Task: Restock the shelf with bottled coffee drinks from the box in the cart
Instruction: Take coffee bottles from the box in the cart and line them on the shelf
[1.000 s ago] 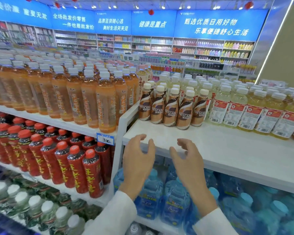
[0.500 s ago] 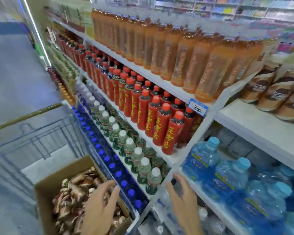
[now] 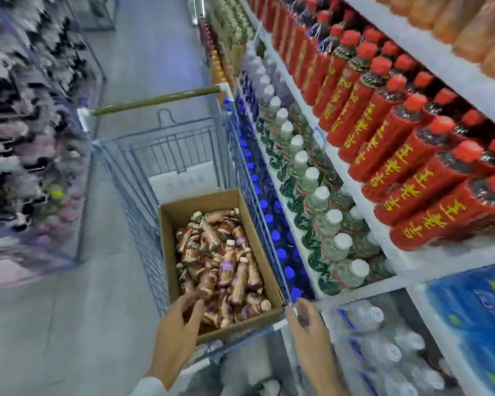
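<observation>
- Reaching over the near wall of the open brown cardboard box (image 3: pixel 166 241), the left hand (image 3: pixel 180 324) hangs just above the heap of small brown-and-cream bottled coffee drinks (image 3: pixel 226 267). Its fingers are loosely curled and grasp nothing that I can see, which fits the start of a pick.
- The bottles lie jumbled on their sides in the box, so I judge each will need turning upright before shelving.
- The box sits in the basket of the grey wire shopping cart (image 3: pixel 166 144), which is parked right beside the white shelving unit (image 3: pixel 363 212), probably to keep each carry short.
- The right hand (image 3: pixel 309 324) is relaxed and empty near the cart's near right corner, perhaps to steady it. Blur hides whether its fingertips touch the wire.
- Motion blur smears most of the view: the left fingertips, the coffee labels and the goods across the aisle cannot be made out.
- The shelf space meant for the coffee is out of view, so I cannot judge how far along the restocking is.
- Only the red-labelled bottles with red caps (image 3: pixel 397 155), the white-capped green bottles (image 3: pixel 312 195) and the blue-capped bottles (image 3: pixel 272 221) behind the cart wire show clearly.
- The clear water bottles (image 3: pixel 383 338) at the lower right are a blur.
</observation>
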